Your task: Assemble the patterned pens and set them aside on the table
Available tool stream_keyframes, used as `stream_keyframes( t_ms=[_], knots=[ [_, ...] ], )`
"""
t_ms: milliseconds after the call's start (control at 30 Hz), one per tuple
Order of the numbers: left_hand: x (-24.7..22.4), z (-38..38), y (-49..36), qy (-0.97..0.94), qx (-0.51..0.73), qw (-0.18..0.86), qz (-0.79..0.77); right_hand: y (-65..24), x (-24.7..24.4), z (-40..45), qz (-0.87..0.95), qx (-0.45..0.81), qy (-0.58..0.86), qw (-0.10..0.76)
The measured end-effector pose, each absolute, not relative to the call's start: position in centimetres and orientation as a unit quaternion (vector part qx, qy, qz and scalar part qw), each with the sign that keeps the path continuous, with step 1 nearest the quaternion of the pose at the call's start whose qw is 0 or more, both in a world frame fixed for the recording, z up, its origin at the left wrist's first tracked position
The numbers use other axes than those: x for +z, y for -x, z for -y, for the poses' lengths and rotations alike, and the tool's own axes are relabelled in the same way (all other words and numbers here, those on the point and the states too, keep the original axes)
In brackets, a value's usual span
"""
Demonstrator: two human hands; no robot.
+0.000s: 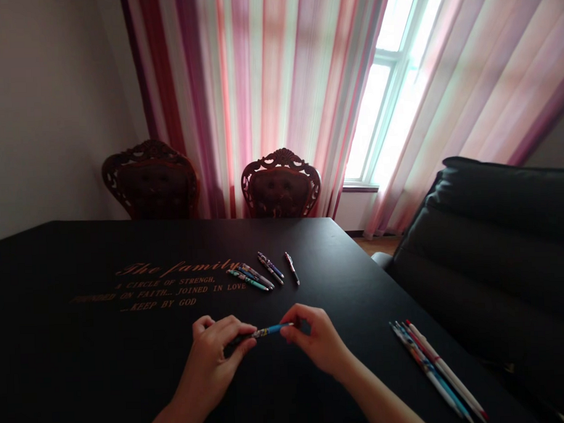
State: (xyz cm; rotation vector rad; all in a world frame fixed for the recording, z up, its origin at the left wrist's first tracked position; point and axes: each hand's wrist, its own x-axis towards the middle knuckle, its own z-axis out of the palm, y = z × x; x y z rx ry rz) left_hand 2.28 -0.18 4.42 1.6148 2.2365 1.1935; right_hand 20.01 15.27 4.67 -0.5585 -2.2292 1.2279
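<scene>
Between my two hands, above the dark tabletop, is a blue pen (pixel 273 329) with a patterned barrel. My left hand (pixel 217 343) is closed on its barrel end, thumb and forefinger pinching it; part of the barrel is hidden in the palm. At the other end, the thumb and fingertips of my right hand (pixel 314 334) pinch the pale tip. Beyond my hands lies a loose group of several pens (pixel 254 277), some with patterned barrels. One white and dark pen (pixel 292 268) lies apart to their right.
The black table (pixel 106 366) bears gold lettering (pixel 173 282). Near its right edge lie several longer pens (pixel 435 369), side by side. Two carved chairs (pixel 281 187) stand behind the table, with striped curtains (pixel 259 83) further back. A black padded seat (pixel 496 259) is on the right.
</scene>
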Motion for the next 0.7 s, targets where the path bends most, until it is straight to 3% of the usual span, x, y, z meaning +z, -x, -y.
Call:
stream_keyframes(
  t_ms=[67, 200, 333, 700],
  knots=[
    [4.6, 0.1, -1.9, -0.455, 0.472, 0.117, -0.746, -20.1, 4.7, -15.4, 0.813, 0.444, 0.221, 0.305],
    [4.8, -0.3, -1.1, -0.285, 0.646, 0.329, -0.627, -20.4, 4.8, -15.8, 0.789, 0.452, 0.228, 0.348],
    [4.4, -0.6, -1.0, -0.175, 0.715, 0.476, -0.482, -20.6, 5.0, -15.9, 0.786, 0.450, 0.227, 0.359],
    [3.6, -1.0, -1.6, -0.081, 0.750, 0.503, -0.422, -20.8, 5.8, -15.4, 0.790, 0.443, 0.227, 0.358]
  ],
)
